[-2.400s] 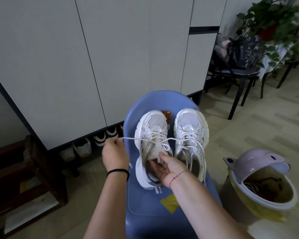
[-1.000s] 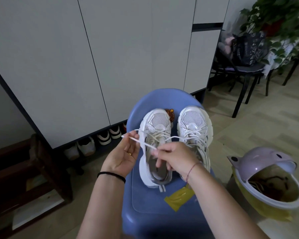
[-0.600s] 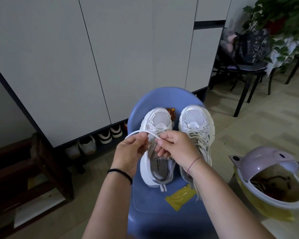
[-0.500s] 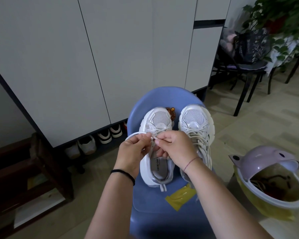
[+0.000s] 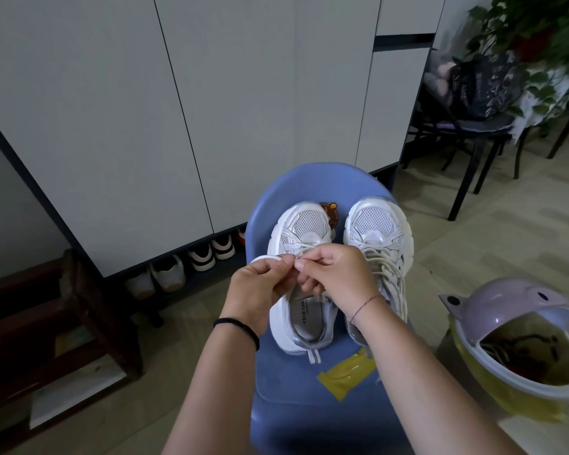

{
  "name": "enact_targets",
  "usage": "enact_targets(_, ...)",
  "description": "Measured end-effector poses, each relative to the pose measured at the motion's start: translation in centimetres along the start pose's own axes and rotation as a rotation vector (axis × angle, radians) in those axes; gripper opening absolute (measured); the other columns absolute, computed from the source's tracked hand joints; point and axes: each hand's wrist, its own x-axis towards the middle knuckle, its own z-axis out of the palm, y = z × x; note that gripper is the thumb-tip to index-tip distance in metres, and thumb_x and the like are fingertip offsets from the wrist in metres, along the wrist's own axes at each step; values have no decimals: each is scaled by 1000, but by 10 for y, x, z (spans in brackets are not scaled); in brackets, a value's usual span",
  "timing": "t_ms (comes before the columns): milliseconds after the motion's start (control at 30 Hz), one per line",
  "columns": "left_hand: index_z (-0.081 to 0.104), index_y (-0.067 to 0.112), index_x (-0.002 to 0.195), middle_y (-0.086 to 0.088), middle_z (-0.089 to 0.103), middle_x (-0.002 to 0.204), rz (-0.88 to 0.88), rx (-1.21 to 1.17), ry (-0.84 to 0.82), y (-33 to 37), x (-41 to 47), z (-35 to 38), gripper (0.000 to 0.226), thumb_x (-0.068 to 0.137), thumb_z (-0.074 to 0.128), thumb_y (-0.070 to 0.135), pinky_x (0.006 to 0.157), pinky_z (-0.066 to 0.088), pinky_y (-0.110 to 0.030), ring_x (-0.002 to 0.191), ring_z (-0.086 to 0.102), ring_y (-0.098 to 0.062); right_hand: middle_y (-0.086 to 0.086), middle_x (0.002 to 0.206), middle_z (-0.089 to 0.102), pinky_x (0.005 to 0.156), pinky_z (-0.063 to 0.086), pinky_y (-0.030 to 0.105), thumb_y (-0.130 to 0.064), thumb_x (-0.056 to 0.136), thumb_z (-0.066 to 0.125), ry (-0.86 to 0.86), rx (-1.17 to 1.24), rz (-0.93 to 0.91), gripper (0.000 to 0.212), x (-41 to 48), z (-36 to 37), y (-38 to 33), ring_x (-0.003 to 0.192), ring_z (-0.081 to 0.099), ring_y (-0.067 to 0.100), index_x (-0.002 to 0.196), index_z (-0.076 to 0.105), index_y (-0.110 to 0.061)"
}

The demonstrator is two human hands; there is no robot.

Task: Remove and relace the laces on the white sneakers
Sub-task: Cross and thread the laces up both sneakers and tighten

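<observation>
Two white sneakers stand side by side, toes away from me, on a blue plastic chair [image 5: 309,402]. The left sneaker [image 5: 304,231] has its lace mostly out of the upper eyelets; the right sneaker [image 5: 375,224] is laced, with loose ends hanging down its side. My left hand [image 5: 260,290] pinches a white lace loop [image 5: 263,258] over the left sneaker's tongue. My right hand [image 5: 335,274] pinches the same lace right beside the left fingertips, and both hands hide the shoe's eyelets.
A yellow tape patch [image 5: 345,372] sits on the chair seat. A lilac-lidded bin [image 5: 519,336] stands on the floor at right. Grey cabinet doors [image 5: 145,110] rise behind, with shoes [image 5: 191,264] underneath. A dark wooden stand [image 5: 79,316] is at left, a black chair [image 5: 467,133] far right.
My left hand pulled the lace out sideways, then came back in. My right hand left the shoe's tongue and rose to meet it; both now pinch the lace together above the left sneaker.
</observation>
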Motion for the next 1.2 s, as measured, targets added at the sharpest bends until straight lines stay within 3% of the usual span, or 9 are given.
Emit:
enact_targets(167,60,1,69,-2,68,81,48,12,178,-2,7,-6,20,87,63,-6,59,54,-15,56,65,-6,9,58,61,37,36,19,-16,90,64,117,15,139,18,3,0,5,37,48,11,75,66,-6)
enact_targets(233,64,4,70,-2,67,77,46,35,231,-4,11,-7,20,86,64,-6,59,55,-14,57,64,-7,11,52,58,36,35,18,-24,91,64,134,-101,187,32,5,4,10,32,45,11,67,63,-2)
enact_targets(333,68,6,78,-5,66,72,25,76,263,-8,14,-7,15,87,64,-6,59,54,-12,65,62,-13,2,42,50,46,37,22,-39,87,64,152,-361,148,47,9,13,12,38,47,15,50,53,-12)
enact_targets(467,67,6,80,-8,66,74,33,140,251,-11,15,-7,15,86,64,-8,57,53,-11,62,63,-9,0,46,34,44,22,28,-38,85,65,147,-636,81,55,10,18,12,46,32,13,45,36,-15)
enact_targets(567,67,10,80,-5,67,72,75,248,237,-12,18,-8,17,84,67,-7,60,52,-14,60,64,-8,13,50,45,52,30,29,-27,83,67,135,-496,63,45,13,18,23,51,38,17,50,48,-4)
enact_targets(734,69,18,76,-4,72,75,140,428,217,-14,24,-8,19,80,74,1,81,56,-31,76,68,-19,6,53,39,55,33,29,-21,81,68,145,-290,61,37,14,17,34,55,37,16,55,50,-1)
enact_targets(900,68,20,73,-1,70,72,203,558,184,-14,25,-6,20,77,77,3,84,57,-35,72,66,-15,22,66,60,60,49,40,-21,80,69,129,-215,72,26,14,18,36,61,49,17,69,62,2)
enact_targets(1034,67,20,76,-2,71,74,204,573,201,-17,30,-9,18,77,78,5,82,56,-33,72,66,-15,14,69,68,72,55,40,-10,90,59,115,-81,164,19,11,17,28,66,65,27,75,71,-6)
enact_targets(1200,71,13,67,11,70,67,159,479,226,-22,30,-9,14,76,80,7,67,52,-18,67,66,-5,6,64,64,61,51,26,1,97,44,76,105,271,39,8,16,25,53,58,15,73,68,-19)
